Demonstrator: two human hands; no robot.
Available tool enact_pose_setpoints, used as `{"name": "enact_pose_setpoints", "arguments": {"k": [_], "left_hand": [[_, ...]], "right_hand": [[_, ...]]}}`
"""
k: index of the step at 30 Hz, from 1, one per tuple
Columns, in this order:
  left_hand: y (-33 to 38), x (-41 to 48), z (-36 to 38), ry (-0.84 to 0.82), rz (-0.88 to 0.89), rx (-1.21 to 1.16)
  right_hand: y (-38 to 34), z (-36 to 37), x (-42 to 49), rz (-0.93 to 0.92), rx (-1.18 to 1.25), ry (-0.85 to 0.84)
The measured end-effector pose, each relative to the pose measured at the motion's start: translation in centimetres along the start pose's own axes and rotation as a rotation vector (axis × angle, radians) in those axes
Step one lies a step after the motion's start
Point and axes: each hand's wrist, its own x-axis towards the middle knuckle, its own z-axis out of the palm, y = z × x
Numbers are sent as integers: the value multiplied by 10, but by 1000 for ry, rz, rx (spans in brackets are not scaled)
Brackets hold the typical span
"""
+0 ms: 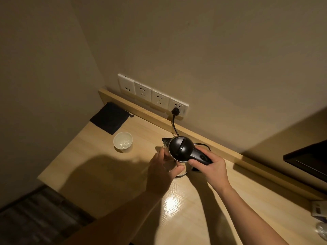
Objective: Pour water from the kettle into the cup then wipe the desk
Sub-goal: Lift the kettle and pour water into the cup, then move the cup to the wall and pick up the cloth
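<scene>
Now right hand (210, 167) grips kettle (180, 149) handle, left hand (163, 171) cupping body

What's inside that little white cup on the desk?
The white cup stands upright on the desk, apart from the kettle. Something pale and glinting lies at its bottom; whether that is water or something else cannot be told.

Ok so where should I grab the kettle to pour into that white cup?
By the black handle, coming from the right, where the right hand already wraps it. The handle sticks out opposite the spout, which faces left toward the cup, so tipping from there should send water that way. The left hand rests against the kettle body.
</scene>
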Motion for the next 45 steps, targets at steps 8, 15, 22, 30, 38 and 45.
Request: {"name": "enact_pose_setpoints", "arguments": {"k": [8, 15, 22, 30, 38, 45], "left_hand": [[-5, 3, -35, -44, 82, 66], [-30, 31, -148, -131, 250, 348], [-74, 97, -224, -303, 337, 581], [-126, 156, -220, -525, 261, 555], [-139, 167, -208, -576, 169, 595], [-129, 175, -205, -569, 190, 573]], "right_hand": [[-35, 2, -11, -94, -398, 178], [-98, 81, -25, -347, -403, -87], [-86, 188, 24, -79, -546, -276], [-64, 249, 62, 240, -480, -225], [-65, 265, 64, 225, -470, -142], [-71, 261, 73, 233, -465, -124]]}}
